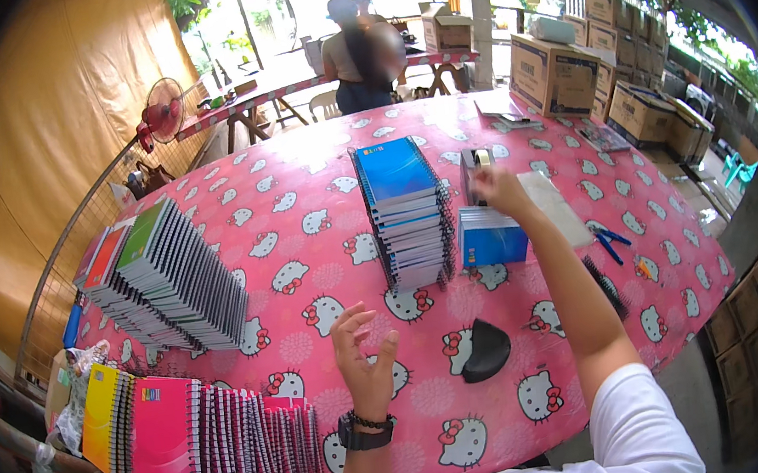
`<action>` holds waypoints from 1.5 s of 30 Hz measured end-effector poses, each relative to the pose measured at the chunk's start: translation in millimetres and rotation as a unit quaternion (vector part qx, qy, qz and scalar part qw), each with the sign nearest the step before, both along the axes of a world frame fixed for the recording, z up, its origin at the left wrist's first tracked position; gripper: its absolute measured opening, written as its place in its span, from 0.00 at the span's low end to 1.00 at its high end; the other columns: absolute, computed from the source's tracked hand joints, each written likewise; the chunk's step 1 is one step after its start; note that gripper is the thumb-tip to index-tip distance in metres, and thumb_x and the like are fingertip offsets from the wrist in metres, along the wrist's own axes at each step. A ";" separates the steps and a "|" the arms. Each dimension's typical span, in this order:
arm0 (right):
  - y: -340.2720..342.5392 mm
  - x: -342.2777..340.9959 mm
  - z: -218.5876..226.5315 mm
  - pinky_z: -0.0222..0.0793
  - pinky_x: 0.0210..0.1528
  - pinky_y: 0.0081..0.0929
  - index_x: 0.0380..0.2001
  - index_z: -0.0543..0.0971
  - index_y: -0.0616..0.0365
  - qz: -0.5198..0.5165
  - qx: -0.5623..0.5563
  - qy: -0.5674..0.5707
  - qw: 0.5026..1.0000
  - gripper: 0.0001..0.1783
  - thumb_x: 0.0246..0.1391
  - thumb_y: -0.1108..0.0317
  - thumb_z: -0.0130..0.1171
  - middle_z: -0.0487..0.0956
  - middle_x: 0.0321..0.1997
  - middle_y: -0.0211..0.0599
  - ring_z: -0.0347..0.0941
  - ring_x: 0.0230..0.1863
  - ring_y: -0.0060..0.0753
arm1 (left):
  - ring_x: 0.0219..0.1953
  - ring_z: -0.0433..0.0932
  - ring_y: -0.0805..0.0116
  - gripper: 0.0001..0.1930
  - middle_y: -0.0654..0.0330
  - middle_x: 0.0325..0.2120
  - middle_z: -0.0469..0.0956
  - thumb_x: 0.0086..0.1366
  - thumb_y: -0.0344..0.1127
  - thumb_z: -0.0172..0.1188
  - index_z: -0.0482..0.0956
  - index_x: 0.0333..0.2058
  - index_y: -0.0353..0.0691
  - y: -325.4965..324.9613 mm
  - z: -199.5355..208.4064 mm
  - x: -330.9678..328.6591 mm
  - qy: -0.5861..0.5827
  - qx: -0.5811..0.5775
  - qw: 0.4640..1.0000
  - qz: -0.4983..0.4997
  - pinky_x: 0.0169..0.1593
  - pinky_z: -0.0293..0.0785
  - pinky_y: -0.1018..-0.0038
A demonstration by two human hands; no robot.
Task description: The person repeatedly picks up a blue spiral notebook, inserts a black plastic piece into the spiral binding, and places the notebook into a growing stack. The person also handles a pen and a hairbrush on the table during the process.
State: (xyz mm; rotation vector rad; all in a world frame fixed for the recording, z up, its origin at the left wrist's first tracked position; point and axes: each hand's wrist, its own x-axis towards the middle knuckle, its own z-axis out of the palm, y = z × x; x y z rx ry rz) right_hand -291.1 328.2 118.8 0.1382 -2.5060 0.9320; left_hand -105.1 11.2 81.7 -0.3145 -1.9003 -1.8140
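My left hand [366, 362], with a dark watch at the wrist, is raised above the near middle of the table, its fingers apart and nothing in it. My right hand [499, 191] reaches across to a grey tape dispenser [467, 172] with a roll of tape. Its fingers are drawn together at the dispenser's near end and slightly blurred; what they pinch does not show. Just below that hand is a small stack of blue notebooks [493, 241]. A tall stack of blue spiral notebooks [398, 174] stands left of the dispenser. Between my arms lies a black half-round object [485, 352].
Green and red spiral notebooks [170, 268] are piled at the left, pink ones [168, 443] and yellow ones [102, 418] nearer me. Right of my arm lie blue-handled pliers [611, 242] and black coils [606, 286]. Cardboard boxes [554, 73] sit far right. People [362, 58] stand beyond the table.
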 end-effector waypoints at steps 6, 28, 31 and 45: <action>11.7 49.5 -53.5 0.61 0.54 0.45 0.36 0.78 0.53 -0.015 0.223 -0.001 0.975 0.25 0.30 0.62 0.74 0.73 0.50 0.31 0.64 0.57 0.40 | 0.52 0.66 0.70 0.18 0.60 0.52 0.66 0.54 0.32 0.66 0.72 0.44 0.43 2.4 -10.3 -2.5 -0.016 -0.022 0.999 -0.030 0.52 0.62 0.71; -104.0 281.3 -71.4 0.70 0.36 0.26 0.38 0.78 0.59 0.140 -0.256 -0.112 0.950 0.11 0.52 0.67 0.62 0.79 0.32 0.37 0.76 0.32 0.30 | 0.48 0.72 0.71 0.21 0.56 0.45 0.73 0.58 0.23 0.62 0.68 0.49 0.35 -6.0 -83.6 76.8 -0.195 0.005 0.951 -0.241 0.48 0.70 0.76; -130.9 282.2 -75.1 0.69 0.37 0.24 0.39 0.77 0.60 0.093 -0.362 -0.098 0.922 0.10 0.54 0.69 0.61 0.77 0.32 0.34 0.74 0.34 0.24 | 0.51 0.69 0.68 0.24 0.55 0.48 0.70 0.57 0.23 0.62 0.65 0.51 0.36 8.7 -82.2 88.7 -0.202 0.073 0.955 -0.204 0.52 0.68 0.73; 49.2 218.8 -106.6 0.70 0.44 0.37 0.35 0.81 0.56 -0.266 0.116 0.032 0.956 0.08 0.50 0.70 0.59 0.79 0.38 0.40 0.74 0.42 0.41 | 0.36 0.78 0.69 0.16 0.64 0.37 0.81 0.52 0.24 0.57 0.82 0.40 0.44 36.6 -23.3 87.4 0.148 -0.412 0.893 -0.103 0.42 0.62 0.72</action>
